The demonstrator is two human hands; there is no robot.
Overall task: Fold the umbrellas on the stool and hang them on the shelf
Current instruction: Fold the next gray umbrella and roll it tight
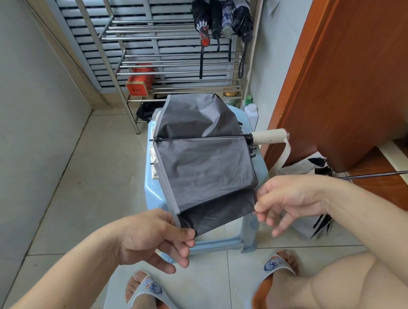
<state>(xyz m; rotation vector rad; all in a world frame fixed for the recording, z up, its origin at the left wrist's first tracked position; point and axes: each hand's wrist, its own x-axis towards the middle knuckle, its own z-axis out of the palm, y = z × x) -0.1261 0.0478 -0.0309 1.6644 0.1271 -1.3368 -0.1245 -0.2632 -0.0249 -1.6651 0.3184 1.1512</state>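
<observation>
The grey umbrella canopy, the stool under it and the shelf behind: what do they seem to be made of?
The grey umbrella canopy looks like thin matt woven fabric, since it creases and drapes softly. The stool seems to be moulded pale blue plastic with a smooth, slightly glossy surface. The shelf appears to be polished metal tubing, probably steel, as its bars reflect light brightly.

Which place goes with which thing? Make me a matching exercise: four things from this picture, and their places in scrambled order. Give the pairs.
Things:
1. grey umbrella
2. red tin
3. four folded umbrellas
4. black-and-white umbrella

Places:
A. hanging on the shelf
B. on a low shelf rung
C. on the floor by the wooden door
D. on the blue stool, pinched by left hand and right hand

Pairs: 1-D, 2-B, 3-A, 4-C
</observation>
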